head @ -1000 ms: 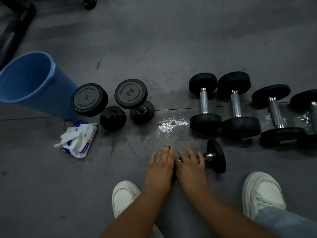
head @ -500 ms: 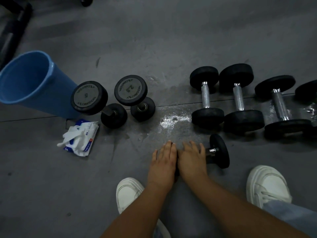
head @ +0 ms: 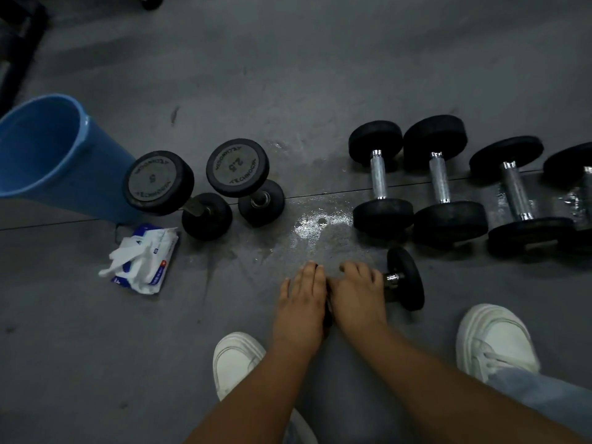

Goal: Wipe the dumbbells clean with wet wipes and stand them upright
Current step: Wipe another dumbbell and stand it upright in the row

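Observation:
A small black dumbbell (head: 404, 278) lies on its side on the grey floor in front of me. My right hand (head: 357, 291) lies over its chrome handle with fingers curled around it. My left hand (head: 301, 299) rests flat over its left head, fingers straight, hiding most of that head. Two dumbbells stand upright at the left: one marked 5 (head: 158, 182) and one marked 2.5 (head: 237, 167). Several more dumbbells (head: 379, 174) lie in a row at the right. A wet wipes pack (head: 144, 259) with a wipe pulled out lies on the floor at the left.
A blue bucket (head: 48, 149) stands at the far left behind the upright dumbbells. A wet patch (head: 315, 225) shines on the floor ahead of my hands. My white shoes (head: 237, 360) (head: 495, 341) flank my arms. Dark equipment (head: 19, 43) sits at the top left.
My hands stay on the small dumbbell and shift slightly forward with it. The right fingers curl more round the handle. The view has tilted a little.

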The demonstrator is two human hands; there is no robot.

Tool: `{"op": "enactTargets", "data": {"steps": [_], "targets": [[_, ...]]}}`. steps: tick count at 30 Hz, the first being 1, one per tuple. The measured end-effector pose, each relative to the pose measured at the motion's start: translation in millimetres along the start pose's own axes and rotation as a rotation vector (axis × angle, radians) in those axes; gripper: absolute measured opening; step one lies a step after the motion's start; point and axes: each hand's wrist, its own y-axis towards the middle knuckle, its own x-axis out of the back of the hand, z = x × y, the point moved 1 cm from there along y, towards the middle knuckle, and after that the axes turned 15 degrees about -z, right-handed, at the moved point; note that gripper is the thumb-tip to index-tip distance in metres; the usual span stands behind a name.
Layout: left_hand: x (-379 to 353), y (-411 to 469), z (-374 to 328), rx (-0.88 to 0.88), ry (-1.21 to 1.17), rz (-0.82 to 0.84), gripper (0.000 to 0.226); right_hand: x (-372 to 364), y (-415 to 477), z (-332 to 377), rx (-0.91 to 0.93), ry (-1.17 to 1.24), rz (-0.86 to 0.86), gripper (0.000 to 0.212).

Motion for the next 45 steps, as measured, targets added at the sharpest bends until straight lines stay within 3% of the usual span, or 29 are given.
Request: {"op": "enactTargets", "data": {"steps": [3,5,7,8,11,13,15,18,20,26,31,33,34,36,37,41,45], "targets": [[0,1,0,-0.004,0.003,0.011,0.099,1,-2,7,-0.036,0.029,-0.005,0.005],[-3,1,2,0.021,0.002,-0.003,0.091,5,-20,-1,-0.019,0.128,-0.024,0.017],[-2,4,2,0.020,-0.018,0.003,0.090,9,-40,-9,-0.188,0.336,0.061,0.023],[-2,6,2,0.001,-0.020,0.010,0.092,11,-46,-8,-0.397,0.463,0.152,0.022],[0,3,1,0.005,-0.019,0.052,0.101,3,-40,6,-1.374,1.111,0.302,0.023],[-1,0,0,0.026,-0.004,0.025,0.101,-6,-28,20,-1.703,1.414,0.454,0.044],[-6,-1,1,0.028,-0.007,0.005,0.099,-5,-22,33,-1.797,1.522,0.479,0.056],[-5,1,-1,0.031,-0.035,0.028,0.098,12,-31,41,-1.849,1.642,0.442,0.024],[-6,-2,-3,0.046,-0.028,0.031,0.095,10,-30,39,-1.853,1.644,0.451,0.021],[-8,-5,-4,0.040,-0.040,-0.086,0.082,-1,-36,42,-1.762,1.586,0.494,0.032],[-8,-1,-1,0.045,-0.062,-0.033,0.074,-1,-29,37,-1.549,1.412,0.397,0.026],[-8,0,0,0.038,-0.089,0.018,0.080,3,-32,26,-1.247,1.209,0.246,0.023],[-6,1,0,0.038,-0.098,0.024,0.084,3,-32,17,-0.974,1.018,0.154,0.024],[0,2,0,0.031,-0.098,0.038,0.091,0,-20,2,-0.409,0.411,-0.002,0.015],[1,3,0,0.030,-0.095,0.045,0.092,-3,-15,-3,-0.230,0.221,-0.028,0.012],[3,6,1,0.032,-0.086,0.056,0.092,-8,-29,-4,0.044,0.072,0.060,0.032],[3,6,1,0.038,-0.074,0.071,0.098,0,-10,-3,0.091,0.023,0.196,0.045]]}}
